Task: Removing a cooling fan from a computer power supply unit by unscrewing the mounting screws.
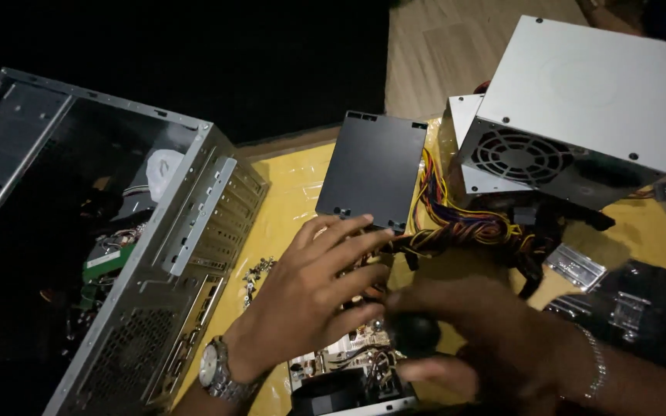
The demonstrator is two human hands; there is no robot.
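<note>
My left hand point(314, 289) rests with fingers spread on an opened power supply unit point(348, 374), whose circuit board and black fan show below the palm. It wears a wristwatch. My right hand point(456, 331), with a metal bracelet on the wrist, grips a round black screwdriver handle point(415, 333) held over the same unit. A bundle of coloured cables point(456, 227) runs from under my fingers toward the right.
An open grey computer case point(156, 254) lies at the left. A flat black drive point(371, 169) lies on the yellow table point(290, 192). Two boxed power supplies point(580, 100) stand stacked at the back right. Metal brackets point(576, 267) and black bags point(634, 308) lie at the right. Loose screws point(256, 271) lie beside the case.
</note>
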